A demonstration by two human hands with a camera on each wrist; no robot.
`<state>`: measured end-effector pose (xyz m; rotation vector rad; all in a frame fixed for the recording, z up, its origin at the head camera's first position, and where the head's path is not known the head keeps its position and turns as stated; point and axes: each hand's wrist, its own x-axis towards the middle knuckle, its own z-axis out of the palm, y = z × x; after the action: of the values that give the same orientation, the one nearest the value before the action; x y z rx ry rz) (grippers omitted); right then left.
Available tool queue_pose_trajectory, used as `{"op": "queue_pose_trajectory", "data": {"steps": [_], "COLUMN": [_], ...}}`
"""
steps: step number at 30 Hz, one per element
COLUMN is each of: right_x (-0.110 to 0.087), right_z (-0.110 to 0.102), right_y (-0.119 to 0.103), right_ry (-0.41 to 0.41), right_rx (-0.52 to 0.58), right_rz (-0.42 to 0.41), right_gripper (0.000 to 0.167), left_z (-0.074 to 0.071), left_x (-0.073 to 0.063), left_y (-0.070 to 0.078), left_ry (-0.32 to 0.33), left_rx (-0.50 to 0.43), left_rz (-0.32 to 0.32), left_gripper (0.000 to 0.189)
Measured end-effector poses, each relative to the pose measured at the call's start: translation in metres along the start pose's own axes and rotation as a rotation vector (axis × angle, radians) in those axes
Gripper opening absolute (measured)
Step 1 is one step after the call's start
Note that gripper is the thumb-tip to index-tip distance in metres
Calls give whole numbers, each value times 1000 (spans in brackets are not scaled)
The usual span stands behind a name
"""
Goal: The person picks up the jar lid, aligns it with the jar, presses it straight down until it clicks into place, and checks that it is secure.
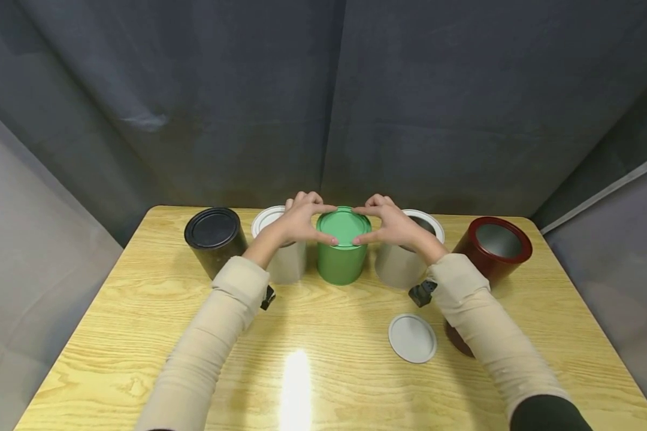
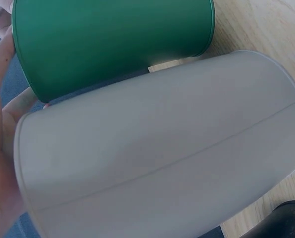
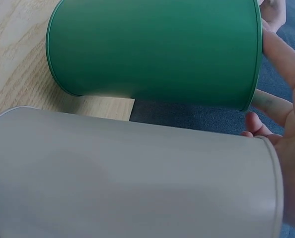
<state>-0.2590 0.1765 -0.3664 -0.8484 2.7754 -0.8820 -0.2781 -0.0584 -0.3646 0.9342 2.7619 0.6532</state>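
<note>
My left hand [image 1: 301,220], right hand [image 1: 393,224]: thumbs and forefingers spread wide, nearly straight, touching edge of green lid [image 1: 344,226] atop green can [image 1: 342,267], between pale cans [image 1: 398,269].

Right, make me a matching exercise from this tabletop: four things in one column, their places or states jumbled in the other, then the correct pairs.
Column one
1. green can
2. black can
3. dark red can
4. loose pale lid

Column two
A. lying flat on the table, in front of the row
B. at the right end of the row, open at the top
C. between the left hand and the right hand
D. at the left end of the row, lid on

Pairs: 1-C, 2-D, 3-B, 4-A
</note>
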Motion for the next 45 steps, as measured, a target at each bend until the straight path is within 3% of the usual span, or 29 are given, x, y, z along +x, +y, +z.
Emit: {"op": "queue_pose_trajectory", "data": {"steps": [9, 22, 35, 45], "right_x": [0, -6, -3, -10], "right_z": [1, 3, 5, 5], "right_y": [-3, 1, 1, 5], "right_ry": [-38, 111, 93, 162], "right_rx": [11, -28, -20, -33], "right_rz": [47, -24, 8, -30], "right_gripper": [70, 53, 52, 54], "left_z": [0, 0, 0, 0], "left_x": [0, -9, -9, -12], "left_y": [0, -6, -9, -3], "left_ry": [-22, 94, 80, 113], "left_rx": [7, -20, -8, -16], "left_rz": [-8, 27, 7, 38], "left_gripper": [77, 64, 61, 59]}}
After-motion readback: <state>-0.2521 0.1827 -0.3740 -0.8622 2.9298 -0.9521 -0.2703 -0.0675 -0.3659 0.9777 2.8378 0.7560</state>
